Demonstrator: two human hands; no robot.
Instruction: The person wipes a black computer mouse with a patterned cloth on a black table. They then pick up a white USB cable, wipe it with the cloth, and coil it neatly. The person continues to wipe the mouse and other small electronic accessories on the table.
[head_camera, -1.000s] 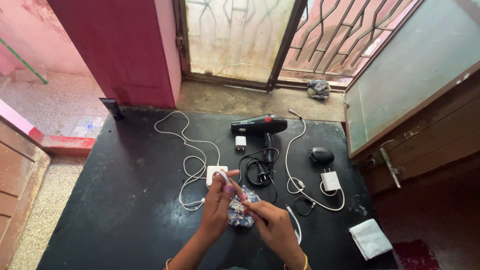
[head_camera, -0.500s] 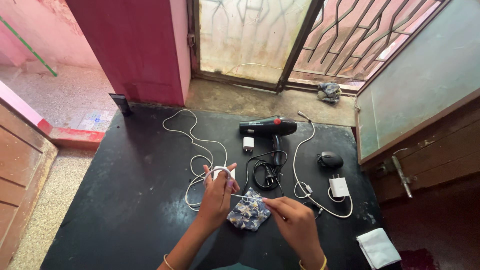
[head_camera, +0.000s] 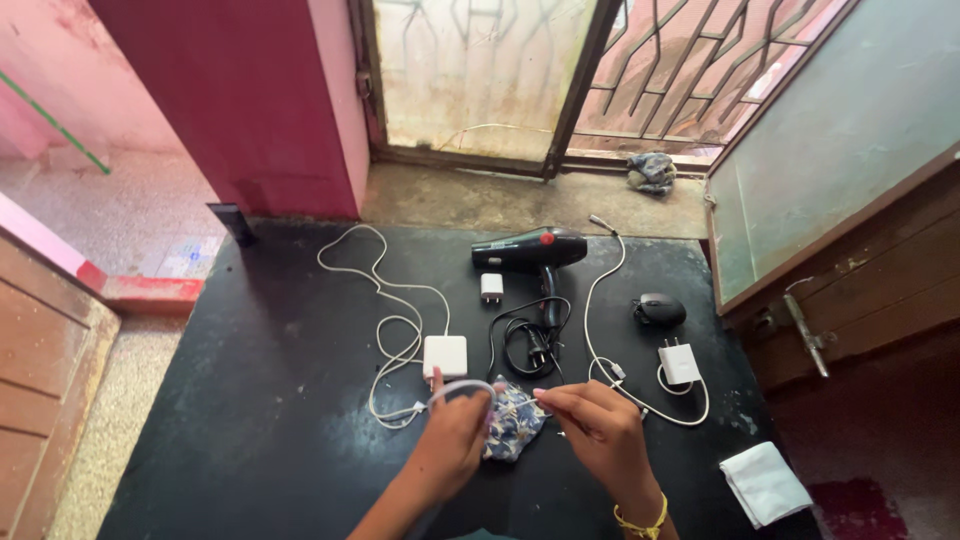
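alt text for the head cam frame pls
Two bare hands, left hand and right hand, loop a thin white cable over a blue patterned fabric pouch on a black tabletop; behind lies a black hair dryer.

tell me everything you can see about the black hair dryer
The hair dryer is black, glossy plastic by the look of it, with a red dot on top of its barrel. It lies on its side at the far middle of the black table, barrel pointing left, handle toward the person. Its black cord runs from the handle into a loose coil with the plug inside. Neither hand touches it.
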